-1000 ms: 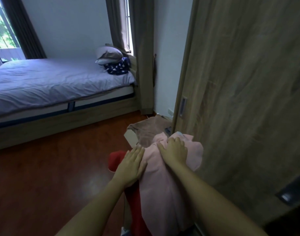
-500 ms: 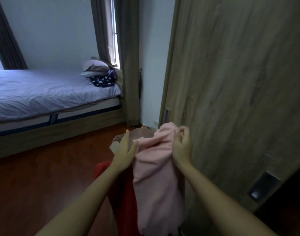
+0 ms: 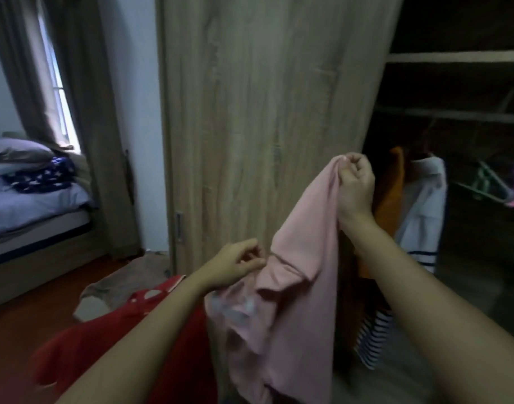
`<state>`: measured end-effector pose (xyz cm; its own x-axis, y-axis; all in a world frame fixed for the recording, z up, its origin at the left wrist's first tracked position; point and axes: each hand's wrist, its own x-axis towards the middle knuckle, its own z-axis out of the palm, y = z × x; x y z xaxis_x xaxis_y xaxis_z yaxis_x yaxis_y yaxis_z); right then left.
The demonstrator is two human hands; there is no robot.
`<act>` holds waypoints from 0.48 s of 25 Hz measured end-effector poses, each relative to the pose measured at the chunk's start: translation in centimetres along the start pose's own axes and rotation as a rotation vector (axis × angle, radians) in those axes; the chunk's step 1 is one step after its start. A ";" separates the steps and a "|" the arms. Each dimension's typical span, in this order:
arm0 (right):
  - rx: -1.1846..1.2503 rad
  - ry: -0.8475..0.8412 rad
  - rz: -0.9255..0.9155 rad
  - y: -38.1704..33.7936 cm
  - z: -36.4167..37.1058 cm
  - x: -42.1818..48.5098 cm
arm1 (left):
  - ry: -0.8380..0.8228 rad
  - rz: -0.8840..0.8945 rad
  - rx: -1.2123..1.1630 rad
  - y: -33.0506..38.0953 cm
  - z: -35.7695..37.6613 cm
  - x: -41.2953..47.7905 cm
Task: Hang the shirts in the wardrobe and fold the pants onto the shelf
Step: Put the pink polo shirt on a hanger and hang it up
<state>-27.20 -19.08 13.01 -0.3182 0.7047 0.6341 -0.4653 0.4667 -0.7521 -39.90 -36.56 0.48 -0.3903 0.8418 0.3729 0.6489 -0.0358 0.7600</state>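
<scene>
Fingers point(image 3: 349, 164) of my right hand point(image 3: 355, 188) are curled tight on one upper edge of the pink shirt point(image 3: 302, 258), holding it high in front of the wardrobe door point(image 3: 264, 112). My left hand point(image 3: 235, 265) pinches a fold lower down, so the cloth hangs bunched and slanted between the two grips. To do this well, I judge I should first find both shoulders: walk my left grip along the top edge until the hands sit level, then give a light shake so the body falls flat. A green hanger point(image 3: 484, 177) juts out free in the open wardrobe, just right of the white garment point(image 3: 425, 205) and orange garment point(image 3: 391, 199) already hanging. One hand must let go to fetch it, so I'd hold the shirt by its collar. The red garment point(image 3: 104, 345) waits beneath my left forearm.
</scene>
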 end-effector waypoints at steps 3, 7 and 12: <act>-0.136 0.089 0.025 -0.3 -4.4 1.3 | 0.228 0.056 -0.145 1.8 3.9 0.7; -0.180 0.111 0.017 -2.3 -8.1 2.1 | 0.213 0.545 0.059 5.6 10.5 1.0; -0.235 0.059 -0.001 -6.9 -11.4 3.2 | 0.357 0.869 0.490 8.2 20.2 2.2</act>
<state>-15.61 -13.97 18.18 -0.2659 0.7312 0.6283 -0.2584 0.5738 -0.7771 -22.22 -24.08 -3.23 0.2170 0.4209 0.8807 0.9588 -0.2612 -0.1114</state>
